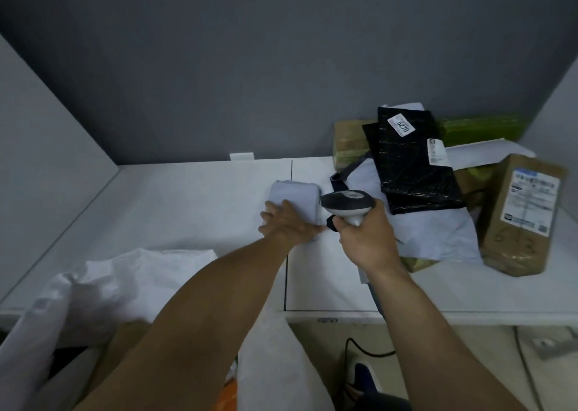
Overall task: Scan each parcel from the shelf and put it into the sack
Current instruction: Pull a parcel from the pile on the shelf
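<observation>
Pale parcel (295, 198) lies mid-shelf (187, 210), left hand (289, 224) flat on top. Right hand (366, 243) clamps the scanner (347, 205) just beside its right edge. Sack (103, 285) sits near-left.

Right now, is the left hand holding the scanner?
No, the right hand grips the scanner, while the left hand rests on a small white parcel.
</observation>
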